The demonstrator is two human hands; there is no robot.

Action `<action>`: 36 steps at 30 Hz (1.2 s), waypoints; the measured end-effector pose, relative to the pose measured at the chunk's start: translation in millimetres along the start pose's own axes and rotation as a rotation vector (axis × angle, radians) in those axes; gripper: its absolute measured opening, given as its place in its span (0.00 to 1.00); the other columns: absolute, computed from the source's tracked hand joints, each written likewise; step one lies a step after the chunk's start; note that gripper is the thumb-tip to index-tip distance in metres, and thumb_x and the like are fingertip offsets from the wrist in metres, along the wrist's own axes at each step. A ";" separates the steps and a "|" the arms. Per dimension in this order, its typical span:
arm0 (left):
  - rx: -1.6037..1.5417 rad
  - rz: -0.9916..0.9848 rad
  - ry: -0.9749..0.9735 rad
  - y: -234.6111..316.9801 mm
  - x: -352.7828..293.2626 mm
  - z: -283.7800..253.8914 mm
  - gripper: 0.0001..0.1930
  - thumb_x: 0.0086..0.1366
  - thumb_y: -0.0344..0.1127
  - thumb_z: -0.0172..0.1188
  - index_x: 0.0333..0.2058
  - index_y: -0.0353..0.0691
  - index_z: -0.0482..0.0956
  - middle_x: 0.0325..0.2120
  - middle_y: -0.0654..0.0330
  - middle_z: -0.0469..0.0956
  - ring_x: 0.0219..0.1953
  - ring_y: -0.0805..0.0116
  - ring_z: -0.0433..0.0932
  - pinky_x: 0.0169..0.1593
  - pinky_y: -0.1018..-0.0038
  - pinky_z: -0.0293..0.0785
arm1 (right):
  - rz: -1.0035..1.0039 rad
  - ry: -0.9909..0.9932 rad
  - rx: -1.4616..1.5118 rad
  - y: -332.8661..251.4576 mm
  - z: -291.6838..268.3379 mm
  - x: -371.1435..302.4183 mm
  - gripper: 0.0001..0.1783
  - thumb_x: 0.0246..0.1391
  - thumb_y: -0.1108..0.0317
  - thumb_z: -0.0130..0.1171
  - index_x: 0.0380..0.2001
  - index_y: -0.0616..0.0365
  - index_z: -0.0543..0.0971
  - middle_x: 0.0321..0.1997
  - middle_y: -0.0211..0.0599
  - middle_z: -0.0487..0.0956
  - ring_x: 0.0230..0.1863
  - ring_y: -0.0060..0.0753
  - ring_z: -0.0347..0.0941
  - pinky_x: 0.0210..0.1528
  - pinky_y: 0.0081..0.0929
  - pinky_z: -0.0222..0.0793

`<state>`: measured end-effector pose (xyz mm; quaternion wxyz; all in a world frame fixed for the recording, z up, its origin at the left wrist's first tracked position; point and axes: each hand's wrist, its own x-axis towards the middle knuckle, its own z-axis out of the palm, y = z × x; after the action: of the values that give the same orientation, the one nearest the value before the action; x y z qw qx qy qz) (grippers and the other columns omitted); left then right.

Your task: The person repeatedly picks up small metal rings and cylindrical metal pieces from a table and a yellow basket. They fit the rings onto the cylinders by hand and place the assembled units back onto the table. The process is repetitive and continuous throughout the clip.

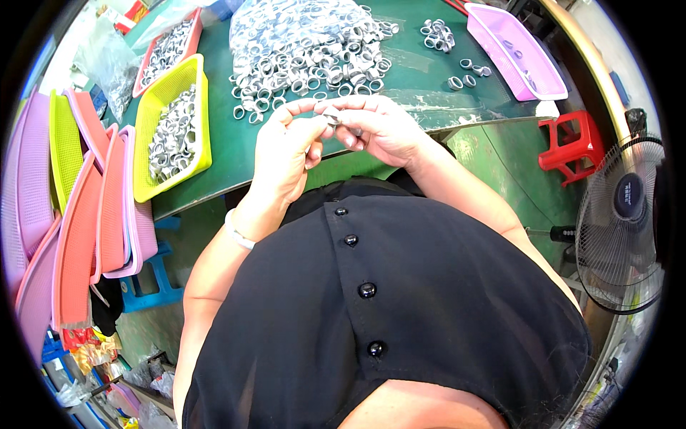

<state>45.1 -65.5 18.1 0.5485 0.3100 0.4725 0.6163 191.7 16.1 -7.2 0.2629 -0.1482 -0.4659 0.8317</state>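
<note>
Both my hands meet just over the near edge of the green table. A small grey metal ring (pixel 331 116) is pinched between their fingertips. My left hand (pixel 289 143) is closed on it with thumb and forefinger, and a pale band circles that wrist. My right hand (pixel 382 125) grips the same ring from the other side, its fingers curled. Fingers hide part of the ring. Just beyond my hands lies a large heap of similar grey rings (pixel 314 68), spilling from a clear plastic bag (pixel 286 25).
Yellow-green basket (pixel 204 121) and red basket (pixel 191 43) hold rings at left. Stacked empty-looking baskets (pixel 75 236) stand farther left. A few rings (pixel 455 83) and a purple basket (pixel 550 86) are at right. A red stool (pixel 572 146) and a fan (pixel 622 222) stand beside the table.
</note>
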 end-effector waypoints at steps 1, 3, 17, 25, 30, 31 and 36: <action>0.003 -0.003 -0.010 0.2 -1.1 1.0 0.21 0.53 0.28 0.59 0.44 0.30 0.63 0.21 0.61 0.73 0.14 0.83 0.64 0.16 0.89 0.57 | 0.004 -0.010 0.028 -0.4 -0.9 -1.3 0.16 0.54 0.71 0.48 0.45 0.64 0.72 0.30 0.30 0.74 0.24 0.15 0.63 0.23 0.12 0.57; 0.011 -0.010 -0.032 0.6 -3.0 3.2 0.21 0.53 0.28 0.59 0.44 0.30 0.63 0.21 0.61 0.73 0.14 0.83 0.65 0.15 0.89 0.57 | 0.000 -0.036 0.072 -1.4 -2.4 -4.9 0.16 0.54 0.70 0.48 0.44 0.65 0.72 0.30 0.31 0.74 0.24 0.16 0.63 0.23 0.13 0.57; 0.093 -0.067 -0.073 3.5 -2.1 18.0 0.20 0.54 0.28 0.58 0.45 0.31 0.63 0.22 0.60 0.73 0.14 0.82 0.64 0.15 0.88 0.55 | -0.010 -0.020 0.122 -6.6 -6.7 -19.9 0.15 0.53 0.68 0.48 0.42 0.65 0.74 0.31 0.33 0.76 0.22 0.18 0.64 0.22 0.13 0.56; 0.101 -0.135 -0.009 -1.5 2.7 5.2 0.14 0.58 0.28 0.53 0.43 0.35 0.67 0.22 0.62 0.71 0.15 0.83 0.60 0.17 0.88 0.53 | -0.103 0.242 -0.274 -9.8 -33.8 -18.4 0.14 0.50 0.71 0.55 0.41 0.64 0.75 0.28 0.25 0.75 0.22 0.11 0.63 0.23 0.10 0.58; 0.033 -0.172 -0.025 -10.2 6.9 -21.2 0.10 0.58 0.28 0.52 0.40 0.35 0.69 0.21 0.62 0.71 0.14 0.82 0.63 0.17 0.87 0.56 | -0.248 0.645 -0.703 -47.3 -88.1 -39.7 0.15 0.47 0.71 0.56 0.40 0.65 0.75 0.28 0.24 0.74 0.27 0.11 0.64 0.30 0.11 0.62; 0.026 -0.172 -0.031 -10.8 6.9 -25.6 0.10 0.58 0.28 0.52 0.40 0.35 0.69 0.21 0.62 0.71 0.14 0.82 0.63 0.17 0.87 0.56 | -0.278 0.708 -0.762 -56.8 -99.0 -45.4 0.15 0.46 0.70 0.56 0.39 0.64 0.76 0.29 0.25 0.75 0.27 0.12 0.66 0.30 0.13 0.63; -0.021 -0.209 -0.014 -14.2 4.8 -36.8 0.08 0.59 0.28 0.51 0.39 0.36 0.70 0.21 0.62 0.71 0.15 0.81 0.62 0.17 0.86 0.55 | -0.508 1.199 -1.551 -121.4 -161.2 -76.0 0.19 0.45 0.62 0.55 0.39 0.63 0.76 0.36 0.46 0.76 0.36 0.41 0.73 0.42 0.32 0.67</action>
<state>16.4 -70.5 -8.9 0.6162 0.2576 0.4920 0.5585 369.3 136.6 12.4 0.4538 -0.5681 -0.6865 0.0074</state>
